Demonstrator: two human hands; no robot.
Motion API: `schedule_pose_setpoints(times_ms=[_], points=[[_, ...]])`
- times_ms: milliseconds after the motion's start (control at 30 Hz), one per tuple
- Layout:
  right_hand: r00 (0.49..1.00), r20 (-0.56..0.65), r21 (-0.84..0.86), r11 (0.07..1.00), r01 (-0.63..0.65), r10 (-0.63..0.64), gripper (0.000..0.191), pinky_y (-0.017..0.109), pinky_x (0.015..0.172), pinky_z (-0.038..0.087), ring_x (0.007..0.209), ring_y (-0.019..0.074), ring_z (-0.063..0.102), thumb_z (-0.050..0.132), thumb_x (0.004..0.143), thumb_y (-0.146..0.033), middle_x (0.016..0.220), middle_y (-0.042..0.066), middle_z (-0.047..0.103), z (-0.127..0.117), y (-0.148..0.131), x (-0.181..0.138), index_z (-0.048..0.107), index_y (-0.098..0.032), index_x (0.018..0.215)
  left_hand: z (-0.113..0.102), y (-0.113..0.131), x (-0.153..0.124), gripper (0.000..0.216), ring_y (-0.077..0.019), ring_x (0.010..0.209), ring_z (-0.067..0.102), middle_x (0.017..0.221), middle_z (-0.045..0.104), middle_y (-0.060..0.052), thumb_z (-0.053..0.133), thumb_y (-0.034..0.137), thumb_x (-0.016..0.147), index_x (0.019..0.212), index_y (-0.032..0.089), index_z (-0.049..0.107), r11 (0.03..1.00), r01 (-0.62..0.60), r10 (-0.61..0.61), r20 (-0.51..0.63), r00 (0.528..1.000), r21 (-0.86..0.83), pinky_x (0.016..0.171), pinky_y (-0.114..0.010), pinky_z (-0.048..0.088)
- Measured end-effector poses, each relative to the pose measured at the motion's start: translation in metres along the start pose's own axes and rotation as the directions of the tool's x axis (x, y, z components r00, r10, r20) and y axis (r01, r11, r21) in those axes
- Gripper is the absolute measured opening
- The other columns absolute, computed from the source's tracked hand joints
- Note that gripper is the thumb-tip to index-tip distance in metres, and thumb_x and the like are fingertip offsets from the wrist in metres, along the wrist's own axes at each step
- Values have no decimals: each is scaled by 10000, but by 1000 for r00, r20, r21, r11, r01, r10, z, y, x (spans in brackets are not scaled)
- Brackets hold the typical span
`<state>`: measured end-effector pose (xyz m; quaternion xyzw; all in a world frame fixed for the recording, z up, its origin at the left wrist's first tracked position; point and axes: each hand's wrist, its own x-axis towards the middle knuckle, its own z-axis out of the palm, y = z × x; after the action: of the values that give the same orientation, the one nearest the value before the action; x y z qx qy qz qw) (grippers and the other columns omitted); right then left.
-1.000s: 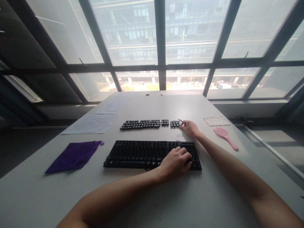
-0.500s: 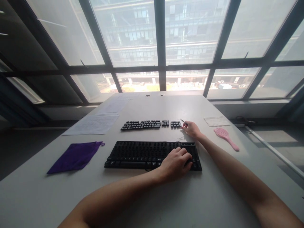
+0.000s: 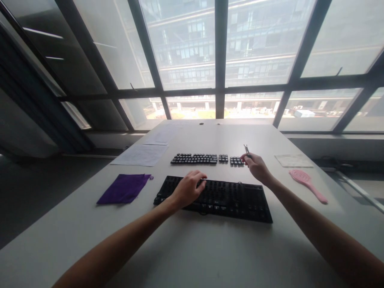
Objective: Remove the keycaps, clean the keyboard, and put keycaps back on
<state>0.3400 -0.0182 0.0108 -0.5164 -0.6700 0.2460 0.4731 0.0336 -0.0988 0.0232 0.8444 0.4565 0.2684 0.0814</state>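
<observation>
A black keyboard [image 3: 240,200] lies in front of me, slightly askew, its right end nearer to me. Over its left half is my left hand [image 3: 187,188], thumb and fingers apart, with nothing visible in it; whether the fingertips press on the board is hard to see. My right hand [image 3: 254,165] grips a small two-pronged keycap puller [image 3: 246,150], prongs pointing up and away. Just left of that hand sits a block of loose keycaps [image 3: 236,161]. A smaller group of keycaps [image 3: 223,158] and a long block of keycaps [image 3: 194,159] stand in line beside it.
The white table [image 3: 192,248] reaches toward tall windows. A purple pouch [image 3: 123,189] and paper sheets [image 3: 141,155] lie on the left. To the right are a pink hairbrush [image 3: 306,183] and a flat clear bag [image 3: 293,161].
My left hand has moved from the keyboard's right end to its left half. The keyboard has turned slightly clockwise. My right hand has tilted the keycap puller more upright. The view has swung left.
</observation>
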Motion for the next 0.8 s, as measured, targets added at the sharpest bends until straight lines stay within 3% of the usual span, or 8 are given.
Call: schedule_pose_setpoints(times_ms=[167,300,467,667,800], points=[[976,139,63,985,158,-166,328,372,827,454,874,220,596,468,926,-373,927,78,665,24,-63,-27,734,-181,943,-45,-87,-52,266,-246,992,635,1029,682,-96,420,244,935,1028,174,660,960,241,-224,-123,967,145,941,-367,474],[947,233,85,975,205,-220,322,321,679,452,678,162,534,477,944,-356,811,45,609,47,-101,-41,734,-182,1032,-60,-119,-86,331,-222,859,669,932,710,-73,379,286,948,1114,170,641,913,403,-397,-95,913,63,803,-312,487],[935,313,173,978,115,-165,241,301,615,463,629,166,572,563,887,-334,675,22,612,94,-127,-43,715,-161,959,-62,-123,-106,354,-159,579,545,639,584,3,391,326,953,1126,152,646,921,383,-382,38,924,-63,622,-271,419],[922,363,233,971,45,-130,172,297,616,471,649,182,604,609,846,-322,685,28,664,162,-137,-53,698,-182,894,-65,-105,-126,264,-134,620,510,691,565,16,551,349,916,1068,166,666,939,298,-283,109,953,-173,621,-243,401],[904,412,231,973,20,-116,180,293,614,455,644,183,598,595,857,-325,669,26,663,199,-135,-64,696,-177,838,-72,-100,-134,231,-144,740,552,835,598,-23,687,381,861,988,197,744,956,219,-193,144,971,-194,696,-250,439]])
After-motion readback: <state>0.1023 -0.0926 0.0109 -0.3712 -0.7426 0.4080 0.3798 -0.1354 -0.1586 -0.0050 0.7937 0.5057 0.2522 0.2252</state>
